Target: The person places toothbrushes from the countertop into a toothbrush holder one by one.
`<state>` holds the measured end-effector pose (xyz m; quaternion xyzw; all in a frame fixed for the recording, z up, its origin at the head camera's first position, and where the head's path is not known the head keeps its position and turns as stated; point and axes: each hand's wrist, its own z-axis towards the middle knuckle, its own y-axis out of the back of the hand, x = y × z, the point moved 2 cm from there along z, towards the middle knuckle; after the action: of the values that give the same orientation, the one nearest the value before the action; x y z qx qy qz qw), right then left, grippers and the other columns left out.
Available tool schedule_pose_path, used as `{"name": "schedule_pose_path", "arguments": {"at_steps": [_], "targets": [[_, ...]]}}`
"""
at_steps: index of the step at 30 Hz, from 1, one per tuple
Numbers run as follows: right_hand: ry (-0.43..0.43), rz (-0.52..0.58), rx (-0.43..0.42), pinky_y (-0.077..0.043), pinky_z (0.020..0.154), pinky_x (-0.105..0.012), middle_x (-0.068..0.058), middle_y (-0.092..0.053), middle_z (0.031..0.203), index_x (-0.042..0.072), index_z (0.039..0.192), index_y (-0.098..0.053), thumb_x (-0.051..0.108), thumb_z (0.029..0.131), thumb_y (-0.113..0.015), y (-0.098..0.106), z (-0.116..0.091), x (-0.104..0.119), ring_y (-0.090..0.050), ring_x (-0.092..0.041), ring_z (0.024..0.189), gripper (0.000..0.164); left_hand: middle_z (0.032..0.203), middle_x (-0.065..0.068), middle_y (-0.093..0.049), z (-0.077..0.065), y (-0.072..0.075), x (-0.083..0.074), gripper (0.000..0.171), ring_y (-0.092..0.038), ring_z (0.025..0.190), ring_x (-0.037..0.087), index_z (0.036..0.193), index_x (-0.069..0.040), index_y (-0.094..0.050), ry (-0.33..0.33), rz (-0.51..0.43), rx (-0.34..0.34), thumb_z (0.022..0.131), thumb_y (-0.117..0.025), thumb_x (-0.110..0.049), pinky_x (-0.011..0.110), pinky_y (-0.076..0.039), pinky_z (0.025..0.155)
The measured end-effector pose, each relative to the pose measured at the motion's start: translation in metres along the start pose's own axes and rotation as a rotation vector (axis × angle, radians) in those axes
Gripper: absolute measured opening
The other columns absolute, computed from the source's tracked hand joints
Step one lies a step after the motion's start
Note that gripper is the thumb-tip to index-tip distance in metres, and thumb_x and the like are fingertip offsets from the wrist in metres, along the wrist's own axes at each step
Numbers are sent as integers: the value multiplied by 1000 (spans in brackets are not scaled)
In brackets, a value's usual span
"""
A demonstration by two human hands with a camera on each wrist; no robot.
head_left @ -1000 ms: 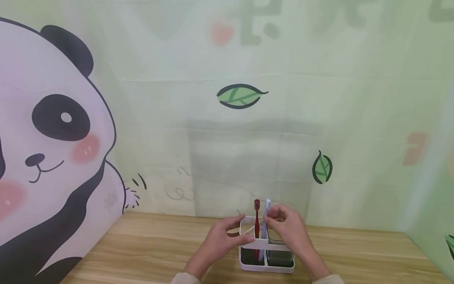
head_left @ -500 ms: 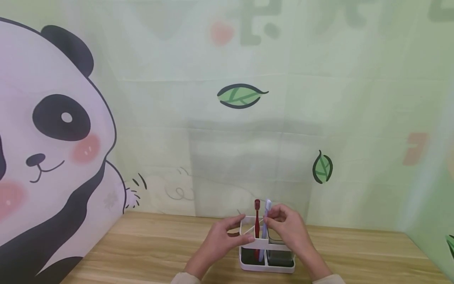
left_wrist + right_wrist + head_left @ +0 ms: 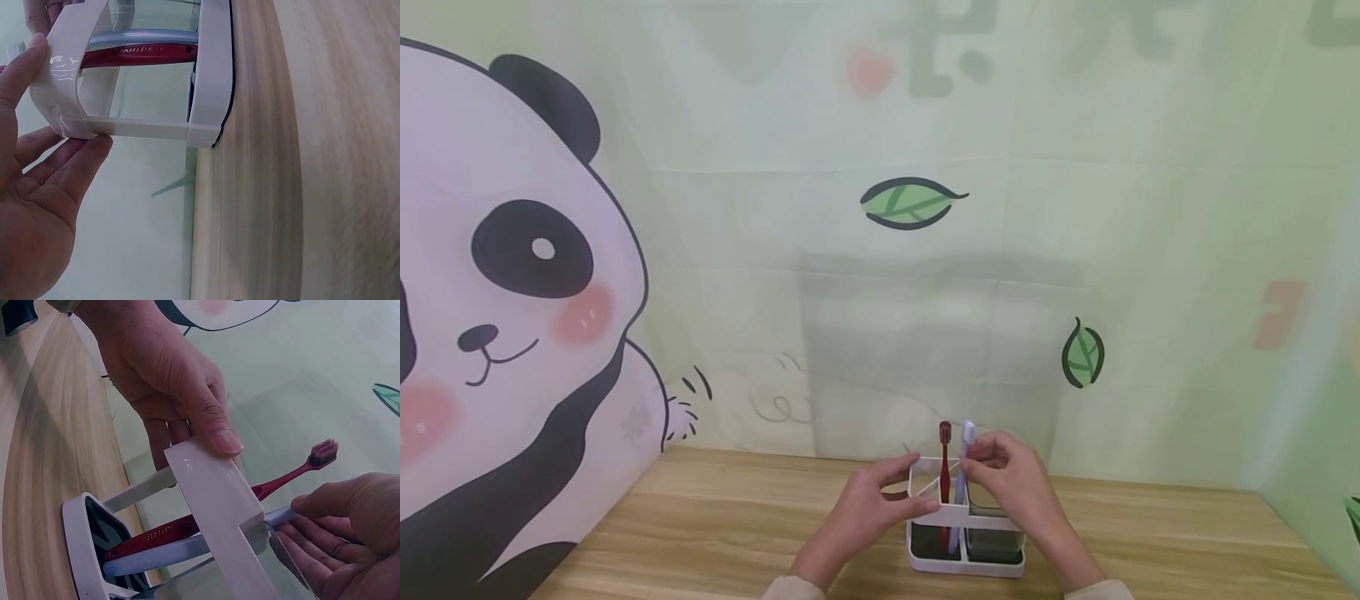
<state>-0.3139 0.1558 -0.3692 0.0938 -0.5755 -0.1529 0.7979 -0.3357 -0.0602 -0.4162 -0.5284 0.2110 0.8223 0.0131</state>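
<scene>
A white toothbrush holder (image 3: 953, 515) with a dark base pad stands upright on the table. My left hand (image 3: 868, 502) grips its upper frame at the left side, thumb on the front and fingers round the side. A red toothbrush (image 3: 172, 532) and a pale lavender toothbrush (image 3: 164, 557) stand side by side in one compartment, heads up, lower ends at the base. My right hand (image 3: 1011, 482) pinches the lavender one below its head, which the fingers hide in the right wrist view. A clear cup (image 3: 992, 543) fills the holder's right compartment.
The wood-grain table (image 3: 1157, 542) stretches to both sides of the holder. Behind it hangs a pale green backdrop (image 3: 737, 250) printed with a panda (image 3: 580, 275) and leaves. A dark object (image 3: 20, 315) shows in the right wrist view's corner.
Both hands, the holder and the two toothbrushes keep their places. The whole head view has shifted very slightly.
</scene>
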Motion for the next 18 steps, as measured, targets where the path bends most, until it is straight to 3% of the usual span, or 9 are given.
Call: {"name": "schedule_pose_path", "arguments": {"at_steps": [7,18], "targets": [[15,12,12,-62,79,-28,-7,-76,98,-2,104,-71,-2,91,-80,5,3,-1,-73,-26,94,16,146,22,-61,0,0,-2,67,-61,132,38,148,1,-59,7,1,3,93,-87,-24,39,-62,97],[27,-60,43,-64,84,-35,-8,-76,105,-1,109,-72,7,94,-81,23,4,4,-72,-27,100,19,148,20,-60,-1,0,-2,69,-59,134,39,150,-1,-59,30,-3,3,92,-87,-26,43,-61,98]]}}
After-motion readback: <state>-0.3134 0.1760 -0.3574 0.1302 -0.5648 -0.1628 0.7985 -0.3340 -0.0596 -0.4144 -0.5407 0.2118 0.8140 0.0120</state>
